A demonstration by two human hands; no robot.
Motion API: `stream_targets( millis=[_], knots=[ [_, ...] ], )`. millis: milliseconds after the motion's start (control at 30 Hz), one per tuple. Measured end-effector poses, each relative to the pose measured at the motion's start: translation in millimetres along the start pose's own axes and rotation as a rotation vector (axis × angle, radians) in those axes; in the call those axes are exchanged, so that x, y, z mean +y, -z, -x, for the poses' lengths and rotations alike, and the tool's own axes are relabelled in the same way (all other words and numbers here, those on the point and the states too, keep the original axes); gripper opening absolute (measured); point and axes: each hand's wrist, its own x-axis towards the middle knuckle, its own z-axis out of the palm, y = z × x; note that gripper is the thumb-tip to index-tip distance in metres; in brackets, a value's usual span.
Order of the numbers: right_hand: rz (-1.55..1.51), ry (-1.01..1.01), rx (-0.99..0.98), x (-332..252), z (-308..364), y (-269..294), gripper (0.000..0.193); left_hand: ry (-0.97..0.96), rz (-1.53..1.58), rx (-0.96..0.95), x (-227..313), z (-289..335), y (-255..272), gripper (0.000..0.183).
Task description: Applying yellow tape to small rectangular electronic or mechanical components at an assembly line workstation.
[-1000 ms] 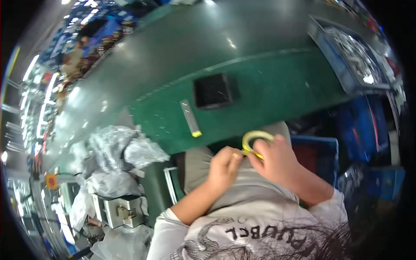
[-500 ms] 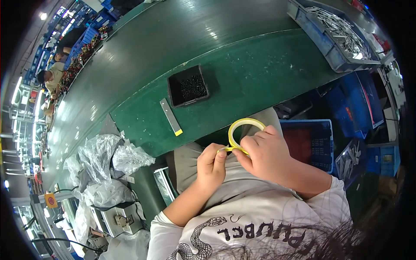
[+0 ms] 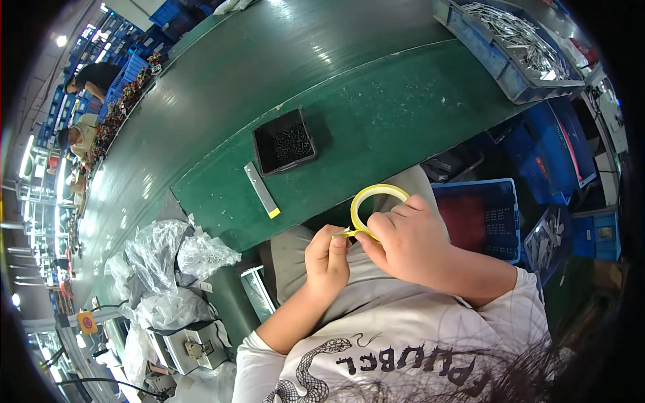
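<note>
Left fingers (image 3: 338, 250) pinch tape end (image 3: 349, 234), right fingers (image 3: 385, 227) grasp roll (image 3: 356, 207); apparently uncut. Metal strip (image 3: 260, 188) on surface (image 3: 376, 114) already yellow-tipped.

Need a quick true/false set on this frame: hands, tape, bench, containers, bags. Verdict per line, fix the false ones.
1. The right hand holds a roll of yellow tape. True.
2. Only one hand is on the tape. False: the left hand pinches at the strip coming off the roll.
3. On the green bench, a flat metal bar lies with its yellow end toward the person. True.
4. The small black container is empty. False: small black parts lie in it.
5. The crate at upper right holds long metal pieces. True.
6. Clear packaging is piled on the person's right. False: the clear plastic bags are on the left.
</note>
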Motion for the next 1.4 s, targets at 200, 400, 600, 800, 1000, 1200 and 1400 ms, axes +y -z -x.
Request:
stream_targets(
  millis=[200,400,600,800,1000,1200,1400],
  knots=[
    [-0.035,0.004,0.027,1.2,-1.2,-2.6,0.027,0.006,0.017,0.003,3.2,1.5,-0.6,0.036],
    [-0.072,0.01,0.05,2.9,-0.3,-3.0,0.027,0.015,0.079,-0.008,5.2,3.1,-1.6,0.037],
    [-0.14,0.0,0.032,4.7,1.5,-6.3,0.027,0.043,0.159,-0.007,4.4,5.1,-1.2,0.036],
    [-0.247,0.057,0.067,7.5,6.4,-11.7,0.025,-0.003,0.214,-0.039,4.6,6.2,4.7,0.037],
    [-0.251,0.097,0.047,8.8,7.6,-11.0,0.024,-0.001,0.383,-0.118,3.0,10.0,6.5,0.028],
    [-0.264,0.112,0.038,10.7,7.8,-10.7,0.026,-0.13,0.165,-0.219,-2.8,5.3,11.9,0.039],
    [-0.294,0.092,0.047,16.0,5.6,-8.2,0.027,-0.189,-0.139,-0.249,0.5,2.7,18.6,0.048]
  ],
)
